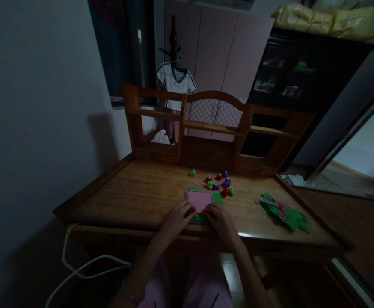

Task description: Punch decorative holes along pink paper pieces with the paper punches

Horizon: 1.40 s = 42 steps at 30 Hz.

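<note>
- head view: the wooden desk (135, 184) is the largest thing here, its shelved back rising behind the work.
- fringed green bundle (285, 213) lies off to the right, well apart from the hands, with a pink-toned ribbon across it; it looks like a finished piece, or nearly so.
- left hand (179, 214) and right hand (221, 219) meet at the near edge of the desk, fingers bent, tips on the pink sheet's near part; i cannot tell whether they pinch it or only press.
- green sheet (218, 198) lies under the pink one, showing at its right and near sides.
- pink sheet (200, 200) lies on top, dark-dotted trim along its far edge; layering seems done, while work at the near edge seems unfinished.
- small red, green and purple pieces (226, 182) sit loose beyond the sheets, apparently not yet used.
</note>
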Each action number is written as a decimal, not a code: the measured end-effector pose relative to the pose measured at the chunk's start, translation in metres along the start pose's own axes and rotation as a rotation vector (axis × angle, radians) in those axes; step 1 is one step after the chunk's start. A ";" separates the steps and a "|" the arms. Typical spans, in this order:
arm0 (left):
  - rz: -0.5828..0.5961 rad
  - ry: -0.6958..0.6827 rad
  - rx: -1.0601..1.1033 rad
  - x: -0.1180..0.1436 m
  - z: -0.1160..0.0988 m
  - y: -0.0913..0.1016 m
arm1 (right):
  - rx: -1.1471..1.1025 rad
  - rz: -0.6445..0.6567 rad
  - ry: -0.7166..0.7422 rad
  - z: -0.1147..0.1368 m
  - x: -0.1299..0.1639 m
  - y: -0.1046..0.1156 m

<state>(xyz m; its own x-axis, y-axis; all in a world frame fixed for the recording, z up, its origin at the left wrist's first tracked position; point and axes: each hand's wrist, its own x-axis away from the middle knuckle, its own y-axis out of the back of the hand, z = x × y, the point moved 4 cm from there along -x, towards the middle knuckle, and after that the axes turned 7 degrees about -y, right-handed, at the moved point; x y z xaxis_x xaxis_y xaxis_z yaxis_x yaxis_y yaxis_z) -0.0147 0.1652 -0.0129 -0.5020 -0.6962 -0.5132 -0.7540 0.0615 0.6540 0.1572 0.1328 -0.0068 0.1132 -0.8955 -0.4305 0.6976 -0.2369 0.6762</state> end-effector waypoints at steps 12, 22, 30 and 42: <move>-0.010 0.140 0.074 -0.009 0.019 -0.005 | -0.159 0.196 -0.140 -0.022 -0.024 0.007; 0.013 0.150 0.071 -0.010 0.023 -0.010 | -0.232 0.260 -0.242 -0.030 -0.029 0.002; 0.043 0.113 0.085 -0.013 0.019 -0.006 | -0.244 0.244 -0.248 -0.030 -0.028 -0.001; 0.039 0.122 0.056 -0.012 0.018 -0.008 | -0.220 0.209 -0.240 -0.028 -0.027 0.000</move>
<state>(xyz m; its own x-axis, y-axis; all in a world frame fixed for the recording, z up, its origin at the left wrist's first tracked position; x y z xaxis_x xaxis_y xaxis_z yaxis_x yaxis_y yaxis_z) -0.0103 0.1862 -0.0224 -0.4788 -0.7738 -0.4147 -0.7590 0.1275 0.6385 0.1738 0.1681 -0.0120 0.1179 -0.9848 -0.1273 0.8149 0.0227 0.5791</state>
